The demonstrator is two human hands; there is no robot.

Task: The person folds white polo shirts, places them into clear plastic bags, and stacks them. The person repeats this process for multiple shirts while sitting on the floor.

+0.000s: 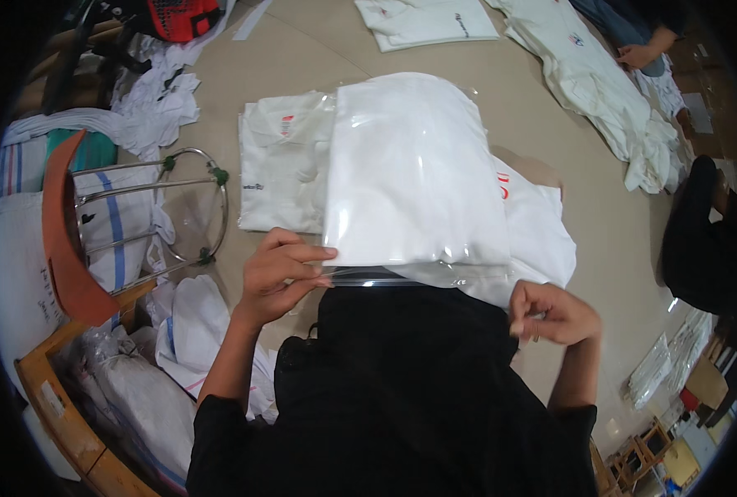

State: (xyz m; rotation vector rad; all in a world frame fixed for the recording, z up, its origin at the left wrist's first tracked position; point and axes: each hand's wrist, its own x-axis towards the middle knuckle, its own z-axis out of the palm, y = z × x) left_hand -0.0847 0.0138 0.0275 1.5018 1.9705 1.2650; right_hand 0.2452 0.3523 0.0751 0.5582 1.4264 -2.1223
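Note:
A folded white garment (412, 168) lies in front of me inside a clear plastic bag (375, 281), the bag's film edge towards my body. My left hand (281, 270) pinches the bag's near left corner between thumb and fingers. Close to the near right corner is my right hand (555, 314), its thumb and fingers drawn together; whether film is between them cannot be made out. Partly under the bag, a white garment with red print (536, 223) spreads to the right. Another bagged, folded white shirt (281, 168) lies on the left, partly covered.
Metal stool legs (151, 183) with an orange-brown seat (76, 248) lie sideways at left, above a wooden frame (70, 397) and white sacks (132, 379). More white garments (427, 25) lie on the tiled floor (281, 62) ahead. A person's hand (638, 56) shows at upper right.

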